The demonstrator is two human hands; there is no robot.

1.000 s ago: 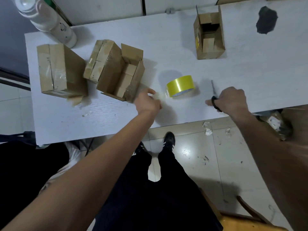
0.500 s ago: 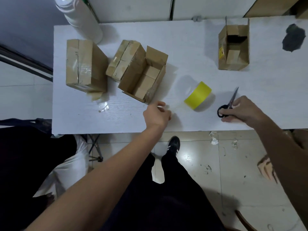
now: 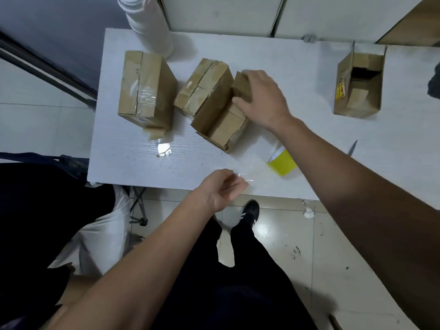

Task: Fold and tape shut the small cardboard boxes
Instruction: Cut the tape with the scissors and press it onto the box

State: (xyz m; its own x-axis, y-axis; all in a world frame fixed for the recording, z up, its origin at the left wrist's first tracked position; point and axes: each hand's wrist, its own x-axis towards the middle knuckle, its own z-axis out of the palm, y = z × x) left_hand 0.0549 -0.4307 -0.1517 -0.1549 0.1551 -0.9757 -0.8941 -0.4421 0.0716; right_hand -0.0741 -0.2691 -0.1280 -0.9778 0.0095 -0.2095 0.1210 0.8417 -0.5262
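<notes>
An open cardboard box (image 3: 221, 125) lies on its side in the middle of the white table (image 3: 133, 160). My right hand (image 3: 262, 98) grips its far flap. My left hand (image 3: 221, 189) hovers at the table's near edge and pinches a strip of clear tape (image 3: 240, 177) that runs toward the yellow tape roll (image 3: 282, 163). A taped box (image 3: 145, 89) stands at the left, and another taped box (image 3: 204, 84) leans against the open one. A further open box (image 3: 359, 84) stands at the far right.
The scissors' tip (image 3: 352, 147) shows past my right forearm. A white cylinder (image 3: 150, 27) stands at the table's back left. A scrap of tape (image 3: 164, 148) lies near the left box. A dark object (image 3: 434, 84) sits at the right edge.
My right hand let go of the scissors and moved left onto the open box's flap. My left hand stayed near the front edge with the tape strip.
</notes>
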